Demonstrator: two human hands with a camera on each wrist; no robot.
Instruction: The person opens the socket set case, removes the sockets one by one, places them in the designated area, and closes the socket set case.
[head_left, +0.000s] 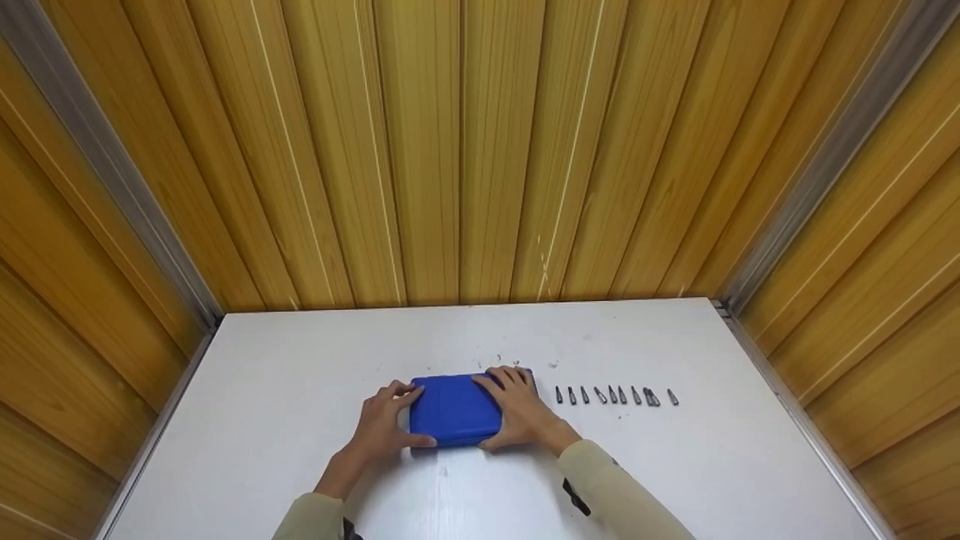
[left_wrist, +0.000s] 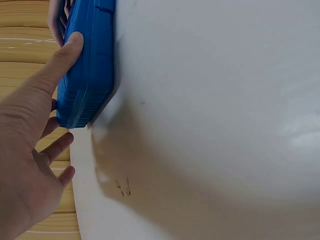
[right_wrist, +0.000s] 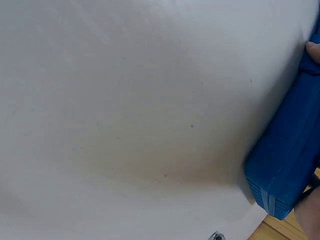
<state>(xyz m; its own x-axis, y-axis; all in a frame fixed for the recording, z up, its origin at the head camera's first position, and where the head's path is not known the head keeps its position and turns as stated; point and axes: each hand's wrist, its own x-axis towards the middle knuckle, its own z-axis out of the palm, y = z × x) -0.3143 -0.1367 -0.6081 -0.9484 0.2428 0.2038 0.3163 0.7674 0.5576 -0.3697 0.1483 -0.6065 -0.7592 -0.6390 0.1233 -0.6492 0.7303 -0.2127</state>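
A closed blue plastic case (head_left: 450, 411) lies flat on the white table. My left hand (head_left: 381, 424) grips its left end, thumb along the near edge and fingers toward the far corner. In the left wrist view, the left thumb (left_wrist: 70, 50) presses the side of the case (left_wrist: 92, 55), while some fingers extend past its ribbed end. My right hand (head_left: 523, 412) holds the right end, its fingers spread over the top to the far edge and its thumb at the near edge. Only part of that hand shows in the right wrist view, beside the case (right_wrist: 285, 155).
To the right of the case, several small pointed metal bits (head_left: 622, 395) lie in a row on the white table (head_left: 300, 360). Dark marks dot the tabletop behind the case. Yellow wood-patterned walls (head_left: 420, 150) enclose the back and sides.
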